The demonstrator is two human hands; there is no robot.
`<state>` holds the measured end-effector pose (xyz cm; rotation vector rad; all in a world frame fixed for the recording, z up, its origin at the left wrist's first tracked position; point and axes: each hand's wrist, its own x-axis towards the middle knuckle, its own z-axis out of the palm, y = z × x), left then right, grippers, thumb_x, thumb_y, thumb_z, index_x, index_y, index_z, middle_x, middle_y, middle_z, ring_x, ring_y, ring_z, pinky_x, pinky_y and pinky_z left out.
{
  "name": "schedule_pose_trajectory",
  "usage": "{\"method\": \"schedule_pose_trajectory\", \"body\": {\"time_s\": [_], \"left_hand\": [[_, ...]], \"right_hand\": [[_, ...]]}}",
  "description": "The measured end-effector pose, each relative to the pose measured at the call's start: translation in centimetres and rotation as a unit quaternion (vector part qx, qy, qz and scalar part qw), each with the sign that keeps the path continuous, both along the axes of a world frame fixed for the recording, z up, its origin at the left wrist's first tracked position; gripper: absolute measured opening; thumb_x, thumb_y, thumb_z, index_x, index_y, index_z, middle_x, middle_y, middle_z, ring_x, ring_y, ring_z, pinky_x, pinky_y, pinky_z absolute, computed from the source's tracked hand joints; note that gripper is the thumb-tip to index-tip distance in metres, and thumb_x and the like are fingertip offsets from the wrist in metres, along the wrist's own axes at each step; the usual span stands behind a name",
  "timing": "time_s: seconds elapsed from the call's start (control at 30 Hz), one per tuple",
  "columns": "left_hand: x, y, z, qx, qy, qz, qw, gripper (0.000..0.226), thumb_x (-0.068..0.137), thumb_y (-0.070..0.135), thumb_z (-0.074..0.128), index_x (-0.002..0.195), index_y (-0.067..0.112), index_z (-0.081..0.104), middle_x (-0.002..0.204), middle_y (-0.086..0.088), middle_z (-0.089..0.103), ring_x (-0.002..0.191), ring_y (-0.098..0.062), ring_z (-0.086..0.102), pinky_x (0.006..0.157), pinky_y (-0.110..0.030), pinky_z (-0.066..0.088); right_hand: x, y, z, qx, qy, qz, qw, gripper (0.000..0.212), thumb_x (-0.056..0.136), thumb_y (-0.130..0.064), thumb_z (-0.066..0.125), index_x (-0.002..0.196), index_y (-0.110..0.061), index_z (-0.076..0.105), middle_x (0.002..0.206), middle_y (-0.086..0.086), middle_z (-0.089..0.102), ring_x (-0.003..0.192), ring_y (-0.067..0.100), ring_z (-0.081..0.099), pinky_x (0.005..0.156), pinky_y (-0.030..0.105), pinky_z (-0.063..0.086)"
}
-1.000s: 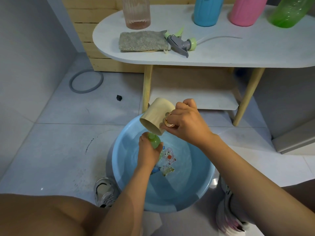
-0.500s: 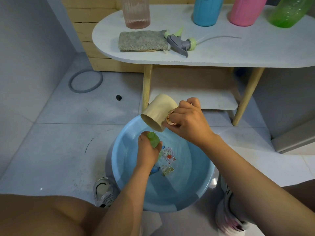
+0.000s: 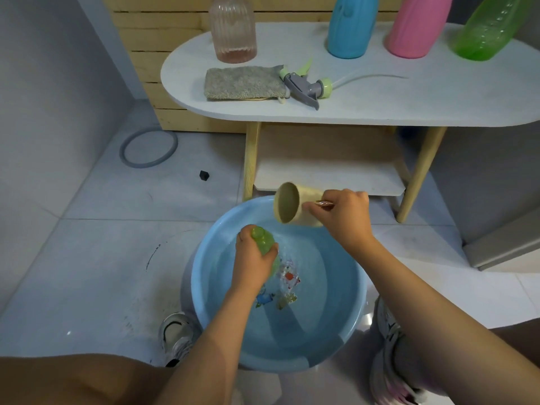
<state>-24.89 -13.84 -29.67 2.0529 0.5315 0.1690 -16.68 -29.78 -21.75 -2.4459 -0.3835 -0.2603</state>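
Over the basin (image 3: 330, 302), on the floor: the left hand (image 3: 252, 260) grips a small green bottle (image 3: 262, 240), fingers curled round its body, neck up, long axis near upright. The right hand (image 3: 343, 213) pinches the cup (image 3: 287, 204) by its handle. The cup lies almost on its side, mouth facing left, lip up and right of the bottle neck, clear of it. Judgement: a pour; the lip must drop down-left onto a narrow neck. Free room inside the rim; the shelf (image 3: 321, 176) edge is close behind the cup.
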Motion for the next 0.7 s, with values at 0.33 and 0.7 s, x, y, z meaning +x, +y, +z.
{"method": "schedule_pose_trajectory", "body": {"time_s": [0.33, 0.7], "left_hand": [[0.8, 2.5, 7.8, 0.028, -0.034, -0.036, 0.998, 0.044, 0.079, 0.017, 0.074, 0.113, 0.012, 0.047, 0.105, -0.005, 0.055, 0.091, -0.015, 0.053, 0.07, -0.016, 0.035], [2.4, 3.1, 21.8, 0.099, -0.063, -0.108, 0.987, 0.045, 0.079, 0.025, 0.075, 0.112, 0.011, 0.049, 0.105, -0.003, 0.062, 0.097, -0.018, 0.058, 0.078, -0.027, 0.042]], "right_hand": [[0.6, -0.9, 3.8, 0.262, 0.266, -0.082, 0.924, 0.059, 0.076, -0.037, 0.073, 0.033, -0.016, 0.039, 0.04, -0.008, 0.034, 0.052, 0.015, 0.036, 0.054, 0.025, 0.029], [0.2, -2.0, 13.6, 0.391, 0.277, -0.051, 0.876, 0.045, 0.083, -0.034, 0.067, 0.051, -0.018, 0.039, 0.046, -0.005, 0.04, 0.044, 0.008, 0.037, 0.049, 0.016, 0.033]]}}
